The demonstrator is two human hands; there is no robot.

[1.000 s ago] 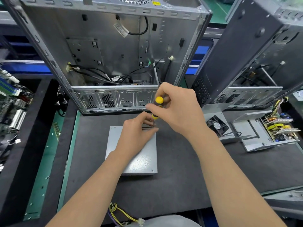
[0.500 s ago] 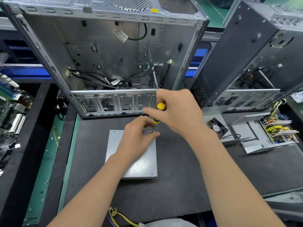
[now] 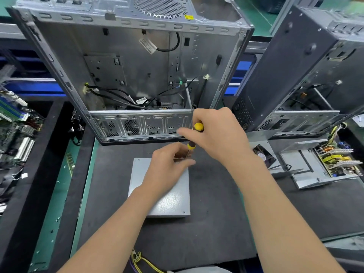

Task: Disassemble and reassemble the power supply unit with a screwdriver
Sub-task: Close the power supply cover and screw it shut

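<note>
Screwdriver (image 3: 191,145) tip lost behind the left hand (image 3: 167,170), whose grip there cannot be made out; forefinger of the right hand (image 3: 218,136) blurred; yellow wires (image 3: 141,260) run off the bottom edge.

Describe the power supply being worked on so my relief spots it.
Find the open case mid-bench. On the black mat before it lies a grey box under the left hand. It is closed; the unit at right shows its board.

Forearms (image 3: 110,229) bare throughout — left hand (image 3: 166,172) and right hand (image 3: 220,136) likewise bare.
</note>
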